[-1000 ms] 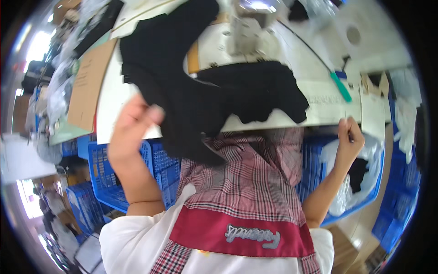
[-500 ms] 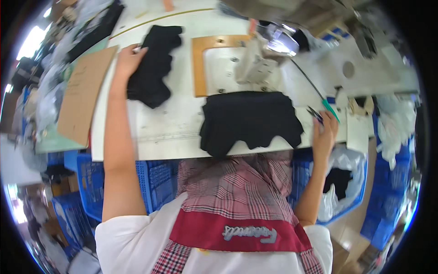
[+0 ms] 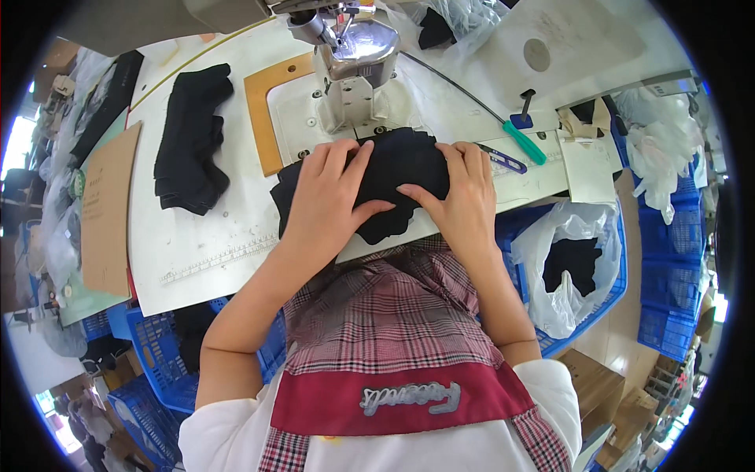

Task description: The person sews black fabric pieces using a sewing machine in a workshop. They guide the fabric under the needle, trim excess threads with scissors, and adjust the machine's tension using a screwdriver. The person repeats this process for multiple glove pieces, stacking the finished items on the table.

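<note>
black fabric piece (image 3: pixel 393 177) is being flattened mid-frame under both open-palmed hands, left hand (image 3: pixel 330 197), right hand (image 3: pixel 464 197); guess feeding toward the sewing machine (image 3: pixel 346 59) needs lining up.

Left hand (image 3: pixel 329 197) and right hand (image 3: pixel 460 200) press flat on black fabric (image 3: pixel 397 169) before the sewing machine (image 3: pixel 350 59).

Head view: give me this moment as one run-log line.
left hand: flat on black fabric | right hand: flat on same | fabric: before sewing machine | second pile: left

Black fabric piece (image 3: pixel 393 169); green-handled screwdriver (image 3: pixel 523 141); blue crates (image 3: pixel 668 259); red-white plaid apron (image 3: pixel 385 315); white table (image 3: pixel 197 244).
</note>
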Demonstrator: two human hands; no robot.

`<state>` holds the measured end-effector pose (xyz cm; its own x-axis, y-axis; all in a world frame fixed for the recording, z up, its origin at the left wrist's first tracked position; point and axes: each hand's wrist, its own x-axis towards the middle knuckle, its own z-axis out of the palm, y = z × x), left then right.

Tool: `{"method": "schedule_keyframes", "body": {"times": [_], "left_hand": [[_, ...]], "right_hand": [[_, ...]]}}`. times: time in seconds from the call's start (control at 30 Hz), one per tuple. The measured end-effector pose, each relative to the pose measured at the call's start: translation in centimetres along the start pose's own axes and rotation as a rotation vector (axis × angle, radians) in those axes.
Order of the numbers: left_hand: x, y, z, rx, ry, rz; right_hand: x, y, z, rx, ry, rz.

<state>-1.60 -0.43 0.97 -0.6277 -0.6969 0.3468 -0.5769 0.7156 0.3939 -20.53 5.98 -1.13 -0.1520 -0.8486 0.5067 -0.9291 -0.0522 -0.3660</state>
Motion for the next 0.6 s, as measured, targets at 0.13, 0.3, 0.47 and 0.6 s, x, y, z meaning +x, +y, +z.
{"method": "schedule_keyframes", "body": {"times": [0.13,0.3,0.47,0.6], "left_hand": [[-0.2,-0.6,0.2,-0.029,-0.018,0.005],[0.2,1.0,-1.3,-0.137,0.087,0.018],[1.7,1.4,-4.4,-0.58,0.052,-0.252],[3.9,0.2,-6.3,-0.834,0.051,-0.363]], "right_hand": [[-0.1,-0.5,0.4,0.072,0.109,-0.029],[1.0,-1.3,-1.3,0.649,-0.034,0.149],[6.1,-3.6,-5.2,0.833,-0.208,0.08],[8.0,-2.8,-5.4,0.377,0.138,-0.451]]}}
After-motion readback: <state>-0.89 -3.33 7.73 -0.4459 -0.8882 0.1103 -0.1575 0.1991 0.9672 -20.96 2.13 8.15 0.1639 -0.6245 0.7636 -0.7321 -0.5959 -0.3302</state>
